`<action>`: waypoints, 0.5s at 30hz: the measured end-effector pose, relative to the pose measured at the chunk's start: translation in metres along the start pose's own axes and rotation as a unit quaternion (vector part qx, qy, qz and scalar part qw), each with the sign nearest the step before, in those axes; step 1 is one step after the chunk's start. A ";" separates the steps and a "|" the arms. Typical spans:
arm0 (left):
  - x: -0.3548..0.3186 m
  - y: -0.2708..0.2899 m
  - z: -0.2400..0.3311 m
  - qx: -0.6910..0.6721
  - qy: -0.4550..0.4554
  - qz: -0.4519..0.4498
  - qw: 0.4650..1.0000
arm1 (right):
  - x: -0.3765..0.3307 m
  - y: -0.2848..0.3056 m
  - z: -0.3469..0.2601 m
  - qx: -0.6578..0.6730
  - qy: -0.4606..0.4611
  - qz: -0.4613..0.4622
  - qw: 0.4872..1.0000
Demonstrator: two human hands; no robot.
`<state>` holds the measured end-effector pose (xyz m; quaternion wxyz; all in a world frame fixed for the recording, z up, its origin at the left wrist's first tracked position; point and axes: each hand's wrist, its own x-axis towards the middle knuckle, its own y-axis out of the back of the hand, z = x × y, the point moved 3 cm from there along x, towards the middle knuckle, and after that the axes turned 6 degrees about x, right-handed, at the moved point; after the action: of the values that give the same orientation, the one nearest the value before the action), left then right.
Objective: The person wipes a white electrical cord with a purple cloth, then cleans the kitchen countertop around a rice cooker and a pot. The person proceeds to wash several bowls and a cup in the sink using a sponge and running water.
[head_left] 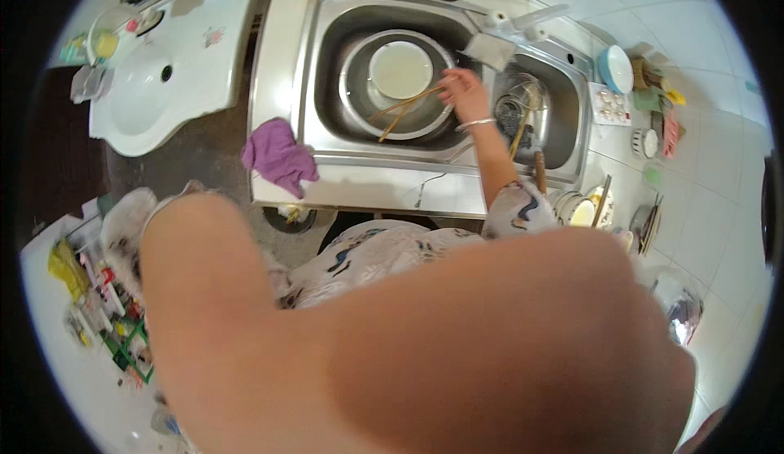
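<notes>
My right hand [464,95], with a light bracelet at its wrist, is closed around wooden chopsticks [402,116]. Their tips point down to the left, over the near side of a round metal basin [349,86] in the larger sink bowl. Inside that basin sits a white bowl [400,68] with cloudy liquid in it. A bare arm [343,356], seemingly my left, fills the lower picture, very close and blurred. No fingers of my left hand can be made out.
A purple cloth [280,157] hangs over the counter's front edge. The smaller sink bowl [563,119] at right holds a wire strainer-like thing. Farther right stand a light-blue bowl [615,68] and stacked bowls [578,211]. At left is a white washbasin [163,95].
</notes>
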<state>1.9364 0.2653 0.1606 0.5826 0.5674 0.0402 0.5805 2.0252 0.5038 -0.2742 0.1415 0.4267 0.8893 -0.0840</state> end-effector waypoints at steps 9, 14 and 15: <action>-0.027 -0.028 -0.068 -0.056 0.319 0.031 0.946 | 0.138 0.058 -0.079 -0.526 0.114 0.144 0.831; -0.143 -0.138 -0.188 -0.148 0.533 0.009 0.833 | 0.123 0.047 -0.117 -0.563 0.000 0.080 0.823; -0.161 -0.155 -0.195 -0.168 0.558 0.017 0.812 | 0.134 0.049 -0.106 -0.579 0.014 0.089 0.811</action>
<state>1.8445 0.3181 -0.1163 0.5362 0.0394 0.2506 0.8051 1.9650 0.6616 -0.2185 0.3565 0.3444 0.7335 0.4650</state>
